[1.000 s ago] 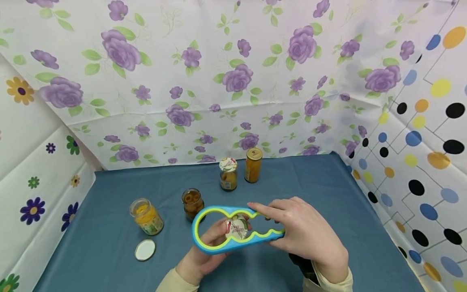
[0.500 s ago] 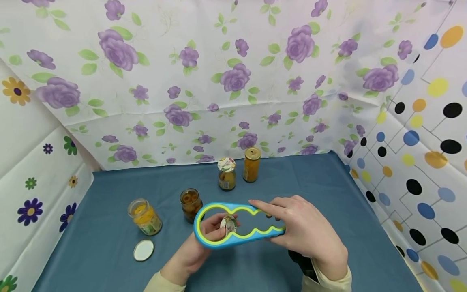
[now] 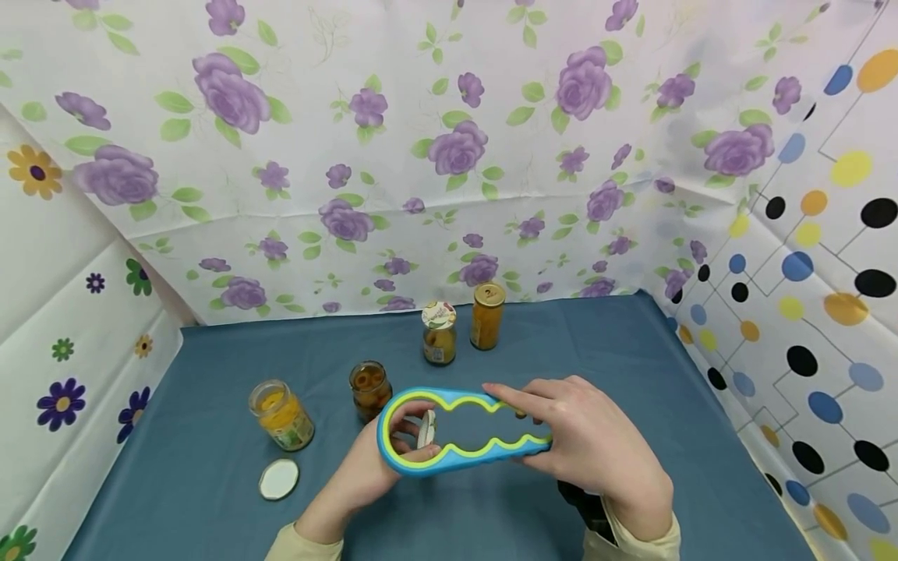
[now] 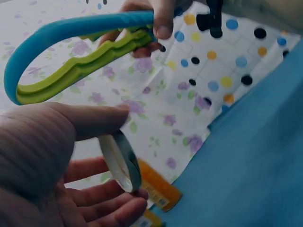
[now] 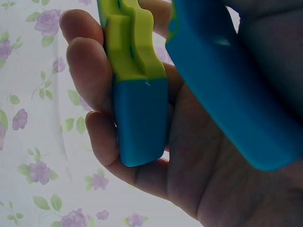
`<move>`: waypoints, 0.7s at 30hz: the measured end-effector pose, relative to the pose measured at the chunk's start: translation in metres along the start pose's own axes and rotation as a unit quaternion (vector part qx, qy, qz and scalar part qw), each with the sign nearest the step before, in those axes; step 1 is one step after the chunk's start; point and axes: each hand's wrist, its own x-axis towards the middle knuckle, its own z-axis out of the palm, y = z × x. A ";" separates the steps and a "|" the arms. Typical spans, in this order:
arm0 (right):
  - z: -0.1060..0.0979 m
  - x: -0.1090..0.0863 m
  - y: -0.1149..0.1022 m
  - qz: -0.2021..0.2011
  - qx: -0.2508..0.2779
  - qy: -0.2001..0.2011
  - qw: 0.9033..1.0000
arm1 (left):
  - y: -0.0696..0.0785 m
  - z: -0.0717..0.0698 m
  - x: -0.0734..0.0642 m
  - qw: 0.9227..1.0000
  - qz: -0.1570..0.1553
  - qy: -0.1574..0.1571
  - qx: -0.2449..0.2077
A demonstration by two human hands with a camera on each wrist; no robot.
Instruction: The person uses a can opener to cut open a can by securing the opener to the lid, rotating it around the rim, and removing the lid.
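My left hand [image 3: 372, 460] pinches a jar lid [image 3: 426, 429] by its rim, between thumb and fingertips, with the lid turned on edge. In the left wrist view the pale inner side of that lid [image 4: 115, 158] shows. My right hand [image 3: 596, 440] grips the handle end of a blue and yellow-green jar opener [image 3: 449, 466], with scalloped inner edges. The opener's rounded end is held out over the left hand, which shows through its loop. Just behind that end stands an uncovered glass jar of brown pieces [image 3: 369, 383], its lower part partly hidden.
On the blue cloth [image 3: 210, 452], an uncovered jar with yellow contents [image 3: 284, 421] stands at left, a loose white lid [image 3: 278, 479] in front of it. Toward the back are a jar with a printed lid [image 3: 439, 339] and a taller gold-lidded jar [image 3: 487, 318]. Patterned cloth walls surround the table.
The left hand has drawn the lid leftward within the opener's loop and tipped it from face-up onto its edge. The opener has risen slightly in the right hand. The standing jars have stayed put.
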 end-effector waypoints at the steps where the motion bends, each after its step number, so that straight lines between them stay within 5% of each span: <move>1: 0.000 0.000 0.000 0.000 0.000 0.000 1.000 | 0.000 -0.001 0.000 0.999 0.009 0.006 0.030; 6: 0.000 -0.001 0.001 0.000 0.002 0.004 1.000 | -0.001 -0.009 -0.001 0.986 0.052 0.016 0.155; 11: -0.001 -0.002 0.002 0.000 0.005 0.007 1.000 | -0.005 -0.015 -0.001 0.973 0.069 0.000 0.221; 16: 0.000 -0.002 0.002 0.000 0.008 0.006 1.000 | -0.009 -0.018 -0.002 0.958 0.057 0.004 0.280; 21: -0.001 -0.003 0.002 0.001 0.005 0.008 1.000 | -0.013 -0.021 -0.003 0.940 0.011 0.003 0.342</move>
